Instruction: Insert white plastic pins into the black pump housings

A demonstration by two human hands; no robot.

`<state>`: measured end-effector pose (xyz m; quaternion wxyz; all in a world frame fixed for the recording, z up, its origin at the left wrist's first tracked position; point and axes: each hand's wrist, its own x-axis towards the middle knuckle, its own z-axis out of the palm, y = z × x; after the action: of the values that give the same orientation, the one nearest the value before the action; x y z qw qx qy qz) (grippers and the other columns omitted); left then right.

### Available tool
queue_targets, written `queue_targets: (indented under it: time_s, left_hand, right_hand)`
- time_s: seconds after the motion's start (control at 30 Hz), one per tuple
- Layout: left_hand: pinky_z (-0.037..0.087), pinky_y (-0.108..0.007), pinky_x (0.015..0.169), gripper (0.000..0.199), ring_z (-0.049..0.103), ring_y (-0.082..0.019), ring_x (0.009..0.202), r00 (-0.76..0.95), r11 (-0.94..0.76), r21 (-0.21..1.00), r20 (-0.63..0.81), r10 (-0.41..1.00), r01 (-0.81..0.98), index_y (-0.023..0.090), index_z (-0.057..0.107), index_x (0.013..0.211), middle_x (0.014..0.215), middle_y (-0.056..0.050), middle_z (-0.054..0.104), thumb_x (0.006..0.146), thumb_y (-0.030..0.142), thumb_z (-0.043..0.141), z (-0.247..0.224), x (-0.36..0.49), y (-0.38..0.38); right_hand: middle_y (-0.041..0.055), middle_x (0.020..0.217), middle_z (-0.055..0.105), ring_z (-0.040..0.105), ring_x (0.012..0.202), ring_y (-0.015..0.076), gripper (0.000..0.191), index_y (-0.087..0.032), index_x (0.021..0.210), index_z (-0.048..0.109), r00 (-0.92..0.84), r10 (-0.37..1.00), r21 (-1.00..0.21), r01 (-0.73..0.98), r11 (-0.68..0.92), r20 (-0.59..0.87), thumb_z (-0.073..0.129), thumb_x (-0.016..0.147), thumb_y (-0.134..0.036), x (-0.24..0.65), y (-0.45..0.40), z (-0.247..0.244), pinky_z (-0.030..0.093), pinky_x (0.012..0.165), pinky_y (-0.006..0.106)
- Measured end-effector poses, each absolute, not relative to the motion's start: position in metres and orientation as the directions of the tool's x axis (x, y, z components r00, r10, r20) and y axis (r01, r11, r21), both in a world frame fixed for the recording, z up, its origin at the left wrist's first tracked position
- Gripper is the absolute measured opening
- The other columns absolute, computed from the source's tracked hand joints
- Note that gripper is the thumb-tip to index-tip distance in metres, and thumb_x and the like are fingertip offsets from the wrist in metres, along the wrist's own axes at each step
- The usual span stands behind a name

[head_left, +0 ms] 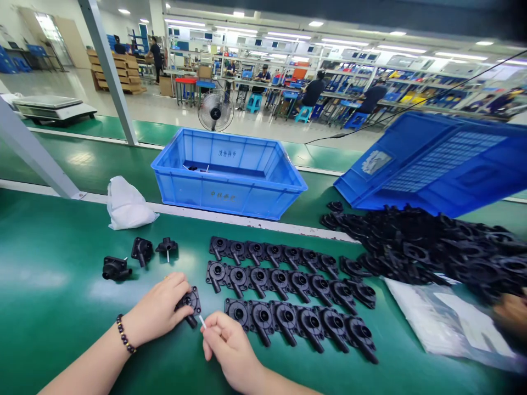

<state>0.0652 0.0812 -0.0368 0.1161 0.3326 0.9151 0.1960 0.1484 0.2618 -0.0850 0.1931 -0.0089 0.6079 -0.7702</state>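
Observation:
My left hand (164,307), with a beaded bracelet at the wrist, grips a black plastic pump housing (191,300) on the green table. Between thumb and fingers of my right hand (228,343) is a thin white pin (202,321), its tip close to the housing's edge; whether they touch I cannot tell. Right of my hands, similar pump housings (262,317) lie in three rows with their spouts toward me. Beyond my left hand are three loose housings (142,250), one with a white pin (168,255) sticking out.
A blue crate (228,192) with a few small parts stands behind the rows. Another blue crate (432,159) is tipped over a heap of black parts (411,241). Clear plastic bags (444,318) and another person's blurred hand (510,312) are at right. A white bag (128,204) sits left.

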Motion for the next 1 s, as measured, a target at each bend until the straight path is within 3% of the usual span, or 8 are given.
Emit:
queue_targets:
  time_s: [0.13,0.23,0.3,0.37,0.5,0.7,0.87,1.0]
  left_hand:
    - [0.04,-0.035,0.072,0.014,0.047,-0.021,0.08,-0.796,0.713,0.475,-0.043,0.604,0.515,0.018,0.048,0.08,0.085,-0.004,0.049,0.088,0.03,0.045,-0.043,0.06,0.077]
    - [0.04,-0.034,0.077,0.017,0.05,-0.02,0.083,-0.867,0.639,0.684,-0.019,0.498,0.352,0.019,0.047,0.085,0.09,-0.004,0.052,0.089,0.035,0.043,-0.043,0.055,0.075]
    - [0.042,-0.032,0.075,0.022,0.053,-0.018,0.081,-0.893,0.512,0.849,-0.121,0.432,0.133,0.019,0.047,0.089,0.091,-0.005,0.056,0.089,0.04,0.042,-0.04,0.052,0.076]
    - [0.042,-0.028,0.067,0.029,0.056,-0.017,0.075,-0.851,0.372,0.921,-0.285,0.441,-0.116,0.018,0.046,0.086,0.085,-0.005,0.061,0.087,0.047,0.043,-0.038,0.051,0.078]
    - [0.037,-0.023,0.056,0.039,0.061,-0.018,0.068,-0.723,0.293,0.892,-0.452,0.523,-0.345,0.017,0.043,0.074,0.07,-0.003,0.061,0.082,0.054,0.051,-0.036,0.053,0.083]
    - [0.034,-0.021,0.053,0.038,0.059,-0.014,0.062,-0.644,0.261,0.881,-0.468,0.606,-0.395,0.016,0.043,0.077,0.071,-0.006,0.066,0.083,0.052,0.051,-0.04,0.057,0.085]
    - [0.035,-0.021,0.052,0.038,0.058,-0.013,0.06,-0.609,0.218,0.862,-0.482,0.63,-0.458,0.016,0.042,0.077,0.073,-0.007,0.067,0.083,0.052,0.051,-0.038,0.055,0.083]
    - [0.041,-0.022,0.057,0.037,0.063,-0.017,0.071,-0.631,0.229,0.862,-0.49,0.602,-0.452,0.016,0.043,0.077,0.072,-0.003,0.062,0.082,0.051,0.054,-0.039,0.055,0.082]
  right_hand:
    - [-0.0048,0.048,0.05,0.026,0.038,0.0046,0.039,-0.016,0.081,0.048,-0.916,-0.299,-0.897,0.351,-0.269,-0.268,0.053,0.081,-0.054,0.144,0.261,-0.088,0.018,0.04,0.019]
    - [-0.0051,0.047,0.051,0.023,0.035,0.0043,0.04,-0.015,0.083,0.049,-0.911,-0.306,-0.875,0.37,-0.312,-0.276,0.053,0.08,-0.054,0.142,0.26,-0.091,0.014,0.037,0.019]
    - [-0.0053,0.047,0.05,0.024,0.035,0.0041,0.039,-0.015,0.082,0.05,-0.911,-0.303,-0.873,0.373,-0.313,-0.281,0.054,0.08,-0.054,0.142,0.26,-0.091,0.016,0.037,0.019]
    - [-0.0058,0.047,0.049,0.027,0.036,0.0039,0.038,-0.015,0.08,0.05,-0.913,-0.297,-0.882,0.365,-0.296,-0.279,0.057,0.078,-0.052,0.141,0.261,-0.088,0.019,0.04,0.018]
    - [-0.006,0.046,0.048,0.032,0.039,0.0042,0.037,-0.015,0.076,0.049,-0.913,-0.286,-0.891,0.367,-0.267,-0.291,0.062,0.074,-0.049,0.14,0.26,-0.082,0.025,0.044,0.018]
    - [-0.0061,0.045,0.049,0.038,0.04,0.0062,0.03,-0.016,0.073,0.048,-0.91,-0.258,-0.881,0.39,-0.269,-0.325,0.067,0.069,-0.04,0.139,0.258,-0.084,0.029,0.047,0.02]
    - [-0.0007,0.064,0.053,0.042,0.056,0.0078,0.024,-0.014,0.065,0.056,-0.957,-0.18,-0.929,0.268,-0.254,-0.227,0.069,0.066,-0.035,0.139,0.258,-0.08,0.032,0.055,0.022]
    - [-0.0031,0.056,0.048,0.037,0.051,0.0068,0.023,-0.014,0.064,0.057,-0.94,-0.211,-0.918,0.314,-0.241,-0.266,0.069,0.066,-0.034,0.14,0.259,-0.075,0.028,0.05,0.021]
